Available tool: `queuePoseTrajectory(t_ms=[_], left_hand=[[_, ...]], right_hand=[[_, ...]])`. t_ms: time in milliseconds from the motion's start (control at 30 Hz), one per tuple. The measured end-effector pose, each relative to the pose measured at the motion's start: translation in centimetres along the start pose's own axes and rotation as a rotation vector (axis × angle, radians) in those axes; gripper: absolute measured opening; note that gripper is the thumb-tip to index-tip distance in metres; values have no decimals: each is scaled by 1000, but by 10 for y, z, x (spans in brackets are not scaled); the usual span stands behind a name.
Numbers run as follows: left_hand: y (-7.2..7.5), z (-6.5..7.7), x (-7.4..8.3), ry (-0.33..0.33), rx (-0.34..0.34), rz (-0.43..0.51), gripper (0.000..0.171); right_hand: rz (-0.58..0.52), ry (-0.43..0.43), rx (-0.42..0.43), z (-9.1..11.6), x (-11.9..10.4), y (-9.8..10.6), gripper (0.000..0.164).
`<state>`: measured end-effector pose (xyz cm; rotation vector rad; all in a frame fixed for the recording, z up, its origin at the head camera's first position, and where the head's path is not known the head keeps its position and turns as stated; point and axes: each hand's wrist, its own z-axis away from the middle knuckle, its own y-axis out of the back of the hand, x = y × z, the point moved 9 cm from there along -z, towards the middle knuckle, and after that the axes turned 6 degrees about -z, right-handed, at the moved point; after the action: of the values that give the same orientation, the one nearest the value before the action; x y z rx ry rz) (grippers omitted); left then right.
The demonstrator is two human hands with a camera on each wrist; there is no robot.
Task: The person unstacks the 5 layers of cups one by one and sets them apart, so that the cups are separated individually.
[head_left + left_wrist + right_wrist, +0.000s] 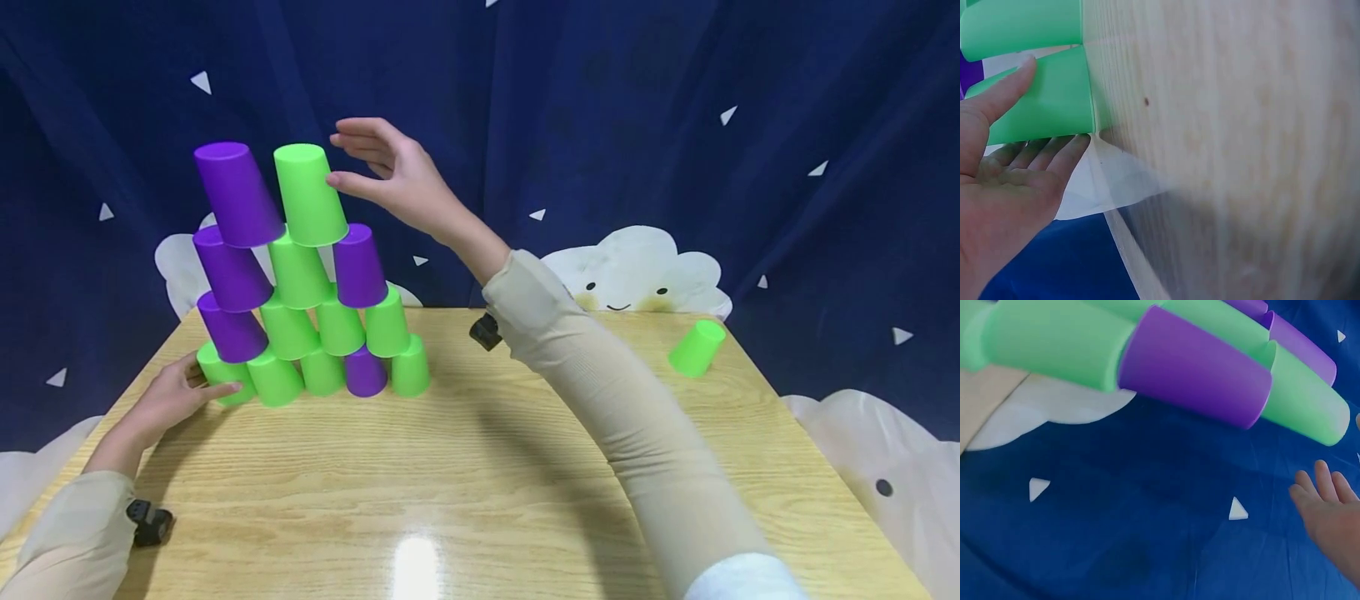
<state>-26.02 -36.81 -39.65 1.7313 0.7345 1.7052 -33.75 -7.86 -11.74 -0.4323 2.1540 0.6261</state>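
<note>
A stepped wall of upside-down plastic cups, purple and green, stands at the table's left. At its bottom left corner, my left hand [168, 393] holds a green cup [1054, 97], thumb across the near side and fingers along the outer side. Two cups form the top row: a purple cup [236, 196] leaning left and a green cup [309, 196] to its right. My right hand [397, 171] is raised beside that green cup with its fingers spread. Its thumb tip overlaps the cup's edge in the head view; the right wrist view shows the fingers apart from it.
One more green cup [697, 348] stands alone near the table's right edge. Behind the wooden table [480, 467] hangs a dark blue curtain [637, 108] with white triangles and clouds. A purple cup [360, 267] ends the third row, below my right hand.
</note>
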Motion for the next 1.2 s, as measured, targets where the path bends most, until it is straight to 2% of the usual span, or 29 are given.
queuePoseTrajectory(t_ms=[267, 467, 633, 800, 933, 1200], left_hand=[[-2, -3, -1, 10, -17, 25, 76], [-2, -3, 1, 0, -7, 16, 75], [-2, -4, 3, -3, -4, 22, 75], [-1, -4, 2, -9, 2, 10, 75], [-1, -3, -1, 4, -5, 4, 76], [-2, -3, -1, -4, -6, 6, 75]], right_hand=[[8, -100, -12, -21, 5, -23, 62], [85, -127, -14, -24, 8, -24, 61], [102, -130, -18, -25, 8, -23, 60], [95, -125, -8, -24, 6, -20, 61], [47, -100, 9, -23, -1, -15, 60], [-8, -12, 42, -10, -19, 15, 58]])
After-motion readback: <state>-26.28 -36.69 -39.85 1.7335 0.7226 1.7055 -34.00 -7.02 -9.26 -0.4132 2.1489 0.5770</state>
